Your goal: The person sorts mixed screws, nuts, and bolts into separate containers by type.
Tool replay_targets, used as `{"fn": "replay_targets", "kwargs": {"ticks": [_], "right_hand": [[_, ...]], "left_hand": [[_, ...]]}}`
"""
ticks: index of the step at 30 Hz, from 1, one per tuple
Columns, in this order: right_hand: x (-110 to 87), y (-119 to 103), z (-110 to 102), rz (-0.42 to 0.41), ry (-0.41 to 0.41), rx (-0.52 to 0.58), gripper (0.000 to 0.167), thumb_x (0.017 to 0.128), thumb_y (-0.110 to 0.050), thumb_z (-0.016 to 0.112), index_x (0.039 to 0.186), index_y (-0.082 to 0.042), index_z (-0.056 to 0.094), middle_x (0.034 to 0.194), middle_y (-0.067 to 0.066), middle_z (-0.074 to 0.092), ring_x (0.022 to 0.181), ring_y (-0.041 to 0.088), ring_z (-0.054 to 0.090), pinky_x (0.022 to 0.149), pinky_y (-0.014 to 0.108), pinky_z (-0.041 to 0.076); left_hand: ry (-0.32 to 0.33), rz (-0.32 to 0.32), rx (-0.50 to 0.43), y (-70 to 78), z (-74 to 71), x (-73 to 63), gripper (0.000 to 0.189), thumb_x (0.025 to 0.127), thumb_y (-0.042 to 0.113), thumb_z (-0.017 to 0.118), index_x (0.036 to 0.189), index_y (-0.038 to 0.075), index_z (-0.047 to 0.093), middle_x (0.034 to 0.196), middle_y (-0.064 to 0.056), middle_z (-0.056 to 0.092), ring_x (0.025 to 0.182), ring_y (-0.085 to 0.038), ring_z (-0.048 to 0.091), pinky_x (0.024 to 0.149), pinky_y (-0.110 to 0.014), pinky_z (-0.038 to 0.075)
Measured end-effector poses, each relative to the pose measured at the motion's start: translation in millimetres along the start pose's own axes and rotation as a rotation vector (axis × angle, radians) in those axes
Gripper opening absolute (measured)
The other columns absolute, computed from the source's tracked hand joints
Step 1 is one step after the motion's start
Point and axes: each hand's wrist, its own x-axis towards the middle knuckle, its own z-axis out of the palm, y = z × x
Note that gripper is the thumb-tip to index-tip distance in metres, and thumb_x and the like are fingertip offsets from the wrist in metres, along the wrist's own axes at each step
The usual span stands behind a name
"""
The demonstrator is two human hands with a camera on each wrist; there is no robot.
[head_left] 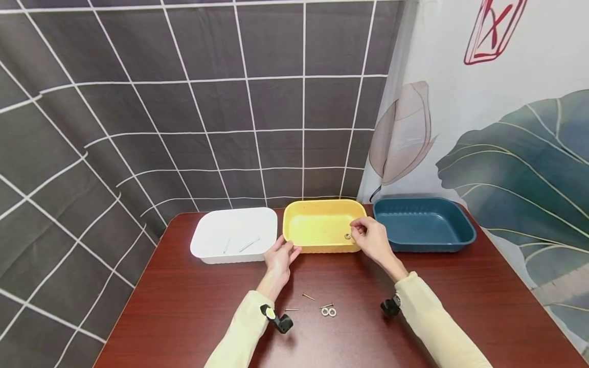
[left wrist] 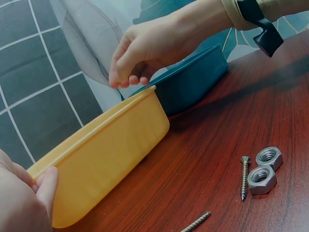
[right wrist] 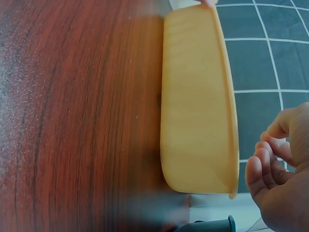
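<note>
My left hand (head_left: 278,260) grips the front left corner of a yellow plastic bin (head_left: 322,249), its thumb against the outer wall in the left wrist view. Above the bin's right end is my right hand (head_left: 371,239), fingers curled and thumb tip close to the index finger, with nothing visible between them. A metal nut (head_left: 347,236) shows inside the bin just below those fingertips. On the table in front are two hex nuts (left wrist: 262,180) side by side, a screw (left wrist: 245,178) beside them, and two more screws, one being a brass-coloured screw (head_left: 308,296).
A white bin (head_left: 204,250) stands left of the yellow one, holding two thin silver pieces (head_left: 249,244). At the right stands a dark blue bin (head_left: 425,247). The bins line the back of the reddish-brown table (head_left: 184,317), before a grid-patterned cloth (head_left: 276,102).
</note>
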Motion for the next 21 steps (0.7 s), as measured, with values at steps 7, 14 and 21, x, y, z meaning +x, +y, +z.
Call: {"fn": "replay_targets", "kwargs": {"ticks": [7, 14, 21], "right_hand": [[-7.8, -5.6, -5.1, -0.012, 0.083, 0.044, 0.007, 0.082, 0.008, 0.068, 0.086, 0.002, 0.071, 0.077, 0.007, 0.060, 0.068, 0.020, 0.055, 0.058, 0.010, 0.042], [-20.1, -16.0, -10.1, 0.081, 0.038, 0.171, 0.009, 0.082, 0.008, 0.070, 0.090, 0.003, 0.071, 0.077, 0.006, 0.063, 0.069, 0.017, 0.056, 0.058, 0.008, 0.044], [-34.0, -23.7, -10.9, 0.070, 0.007, 0.229, 0.012, 0.081, 0.009, 0.071, 0.091, 0.002, 0.071, 0.077, 0.004, 0.063, 0.069, 0.012, 0.056, 0.058, 0.009, 0.046]], "left_hand": [[-0.003, 0.004, -0.008, -0.4, -0.6, 1.1, 0.048, 0.091, -0.018, 0.052, 0.139, -0.016, 0.046, 0.096, -0.017, 0.056, 0.070, -0.014, 0.063, 0.075, -0.031, 0.063], [0.004, 0.009, -0.004, -0.5, -0.2, 0.7, 0.048, 0.091, -0.018, 0.052, 0.139, -0.016, 0.046, 0.101, -0.018, 0.057, 0.070, -0.014, 0.063, 0.075, -0.031, 0.063], [0.003, 0.011, -0.002, -0.5, 0.7, -0.2, 0.048, 0.091, -0.018, 0.052, 0.139, -0.017, 0.045, 0.105, -0.021, 0.057, 0.069, -0.013, 0.062, 0.073, -0.029, 0.063]]}}
